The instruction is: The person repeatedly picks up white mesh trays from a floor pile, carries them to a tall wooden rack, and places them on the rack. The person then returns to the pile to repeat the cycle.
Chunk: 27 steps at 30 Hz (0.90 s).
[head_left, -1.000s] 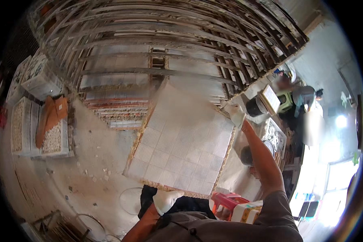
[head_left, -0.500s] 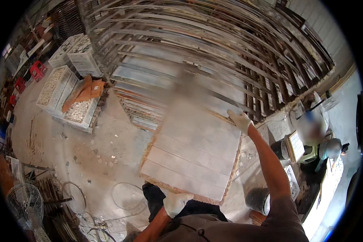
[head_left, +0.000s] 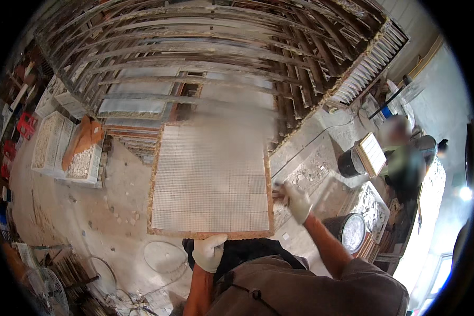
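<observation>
Square gridded mosaic board [head_left: 210, 179], chipboard-edged

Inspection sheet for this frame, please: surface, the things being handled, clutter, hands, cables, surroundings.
Surface: dusty concrete floor, strewn with chips and rubble.
Things handled: a large board covered in small pale square tiles, held flat and pointing into the wooden rack; its far end is blurred.
Clutter: white crates of pale fragments, left; a black bucket and a round tub, right.
Hands: both gloved. The left hand grips the board's near edge; the right hand is at its right edge, contact blurred.
Cables: a thin loop of wire on the floor by the left hand.
Surroundings: another person stands at right beside a framed tile panel.
</observation>
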Each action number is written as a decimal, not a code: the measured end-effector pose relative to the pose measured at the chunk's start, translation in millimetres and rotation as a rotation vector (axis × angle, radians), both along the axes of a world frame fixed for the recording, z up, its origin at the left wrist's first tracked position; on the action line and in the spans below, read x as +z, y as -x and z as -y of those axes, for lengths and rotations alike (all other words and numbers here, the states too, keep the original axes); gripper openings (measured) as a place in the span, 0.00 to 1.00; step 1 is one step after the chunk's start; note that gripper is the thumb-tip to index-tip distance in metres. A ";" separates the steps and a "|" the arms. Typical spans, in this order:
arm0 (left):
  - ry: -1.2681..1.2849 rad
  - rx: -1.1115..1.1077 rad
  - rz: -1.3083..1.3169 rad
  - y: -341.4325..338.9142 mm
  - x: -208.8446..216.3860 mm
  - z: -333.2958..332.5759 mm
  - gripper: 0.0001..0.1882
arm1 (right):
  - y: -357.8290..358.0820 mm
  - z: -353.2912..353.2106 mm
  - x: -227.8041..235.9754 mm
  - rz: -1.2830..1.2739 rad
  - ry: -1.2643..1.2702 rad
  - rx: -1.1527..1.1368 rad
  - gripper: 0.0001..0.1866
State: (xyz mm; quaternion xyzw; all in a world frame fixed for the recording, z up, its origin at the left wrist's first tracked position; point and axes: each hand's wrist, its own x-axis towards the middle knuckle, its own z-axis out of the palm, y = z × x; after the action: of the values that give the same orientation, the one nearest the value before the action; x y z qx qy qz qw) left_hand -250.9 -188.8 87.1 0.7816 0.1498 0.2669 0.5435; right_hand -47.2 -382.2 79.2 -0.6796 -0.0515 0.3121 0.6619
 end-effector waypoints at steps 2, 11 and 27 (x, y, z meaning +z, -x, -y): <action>0.156 -0.013 0.100 -7.8 -9.4 -0.7 0.07 | 22.4 2.7 -10.5 -0.255 -0.240 0.057 0.30; 0.529 -0.147 0.049 -25.2 -17.0 8.3 0.08 | 35.4 -8.7 16.3 -0.367 -0.529 0.017 0.24; 0.415 -0.173 0.050 -61.9 -28.8 -3.2 0.02 | 13.8 -6.9 -15.5 -0.328 -0.536 -0.056 0.23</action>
State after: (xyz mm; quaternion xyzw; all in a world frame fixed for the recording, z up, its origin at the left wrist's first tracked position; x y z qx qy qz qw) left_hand -189.0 -185.6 58.3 0.6561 0.1206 0.2019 0.7170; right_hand -60.9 -375.3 63.7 -0.4226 -0.0060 0.3744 0.8253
